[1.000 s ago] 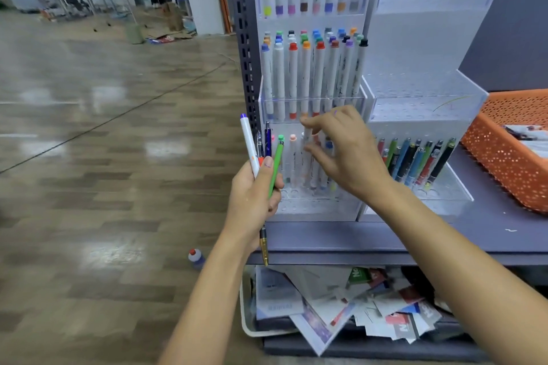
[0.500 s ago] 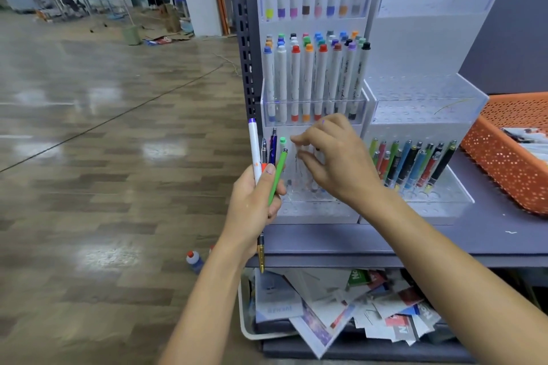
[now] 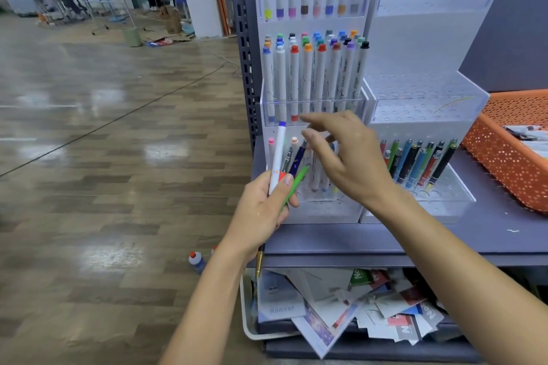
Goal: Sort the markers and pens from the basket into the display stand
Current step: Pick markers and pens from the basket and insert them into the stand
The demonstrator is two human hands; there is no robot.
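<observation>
Head view: pens (image 3: 297, 160), judged light, stiff, slick, were gripped mid-barrel by left hand (image 3: 261, 210); right hand (image 3: 353, 163) was spread empty.

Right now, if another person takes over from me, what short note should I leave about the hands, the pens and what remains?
Left hand grips a white marker, a green pen, a dark blue pen and others.
Right hand is empty and open, in front of the display stand, at its lower tier.
Done: many markers and pens stand in the tiers.
Left: slot the held ones, then empty the orange basket.
</observation>
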